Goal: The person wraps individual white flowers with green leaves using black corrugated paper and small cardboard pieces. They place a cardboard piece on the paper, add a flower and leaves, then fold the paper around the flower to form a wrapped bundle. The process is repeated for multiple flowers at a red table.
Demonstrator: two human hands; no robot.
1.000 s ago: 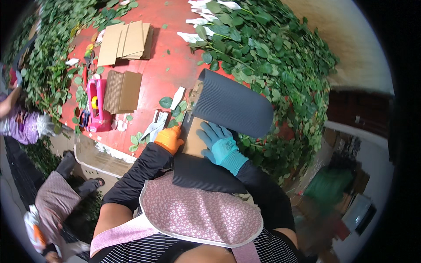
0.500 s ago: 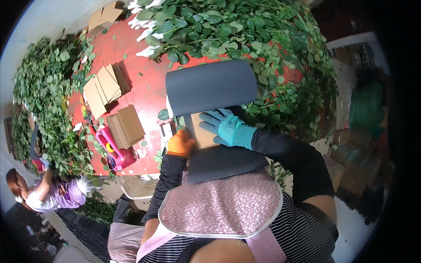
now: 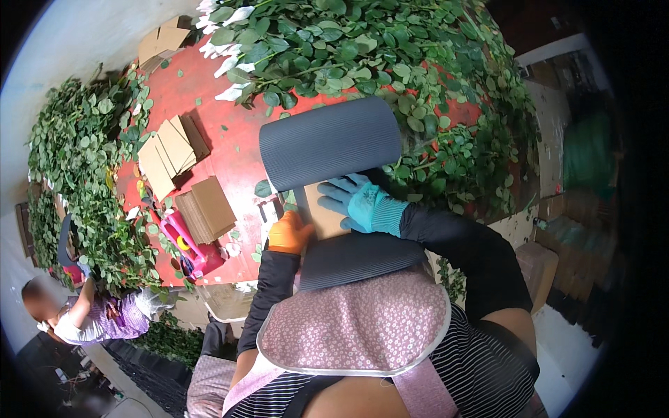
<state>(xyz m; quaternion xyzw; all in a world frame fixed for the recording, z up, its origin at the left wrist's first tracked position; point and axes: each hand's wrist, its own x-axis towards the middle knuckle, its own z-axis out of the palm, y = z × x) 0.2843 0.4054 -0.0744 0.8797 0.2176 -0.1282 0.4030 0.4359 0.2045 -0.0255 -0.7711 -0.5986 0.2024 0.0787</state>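
Orange-gloved left grip [image 3: 289, 233]: curled, closure unclear
Teal-gloved right grip [image 3: 361, 203]: open, fingers spread
Flat tan rectangular cardboard [image 3: 323, 217]: under right grip, beside left

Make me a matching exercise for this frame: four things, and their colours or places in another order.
Things:
1. left hand
2. right hand
3. tape dispenser
4. white-wrapped flower heads

Descriptions:
A. pink, on the red tabletop
B. turquoise-and-grey glove, spread on brown cardboard
C. at the far side, beside green leaves
D. orange glove

Pairs: 1-D, 2-B, 3-A, 4-C
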